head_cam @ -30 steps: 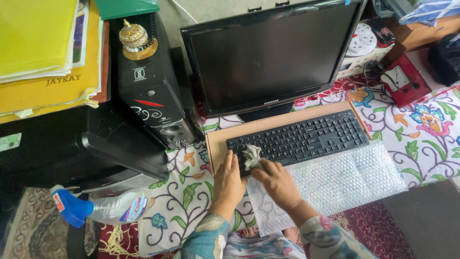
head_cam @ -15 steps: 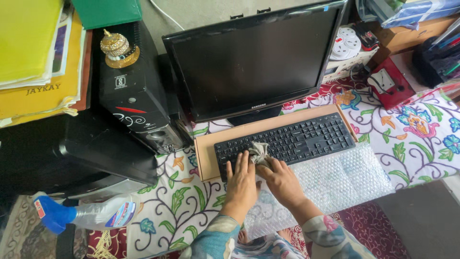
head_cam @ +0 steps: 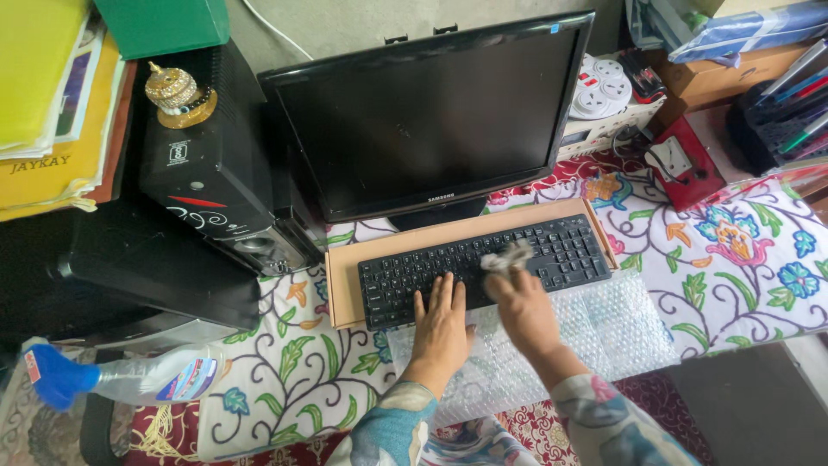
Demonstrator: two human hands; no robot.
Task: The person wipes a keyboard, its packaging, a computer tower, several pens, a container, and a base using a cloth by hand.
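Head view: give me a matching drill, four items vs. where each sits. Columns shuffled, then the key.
Items:
1. grey cloth
2. spray bottle
3. left hand
4. bubble wrap

Places:
A. lying on its side at the lower left
B. flat on the near edge of the black keyboard
C. spread in front of the keyboard
D. bunched in the right hand, on the keys

Pairs: 1-D, 2-A, 3-B, 4-C

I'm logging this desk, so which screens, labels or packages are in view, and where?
Black flat monitor: behind the keyboard, screen dark.
Clear spray bottle: lying bottom left, blue nozzle, multicoloured label.
Black tower case: left of monitor, small white sticker, red streak.
Flat brown cardboard box: under the keyboard.
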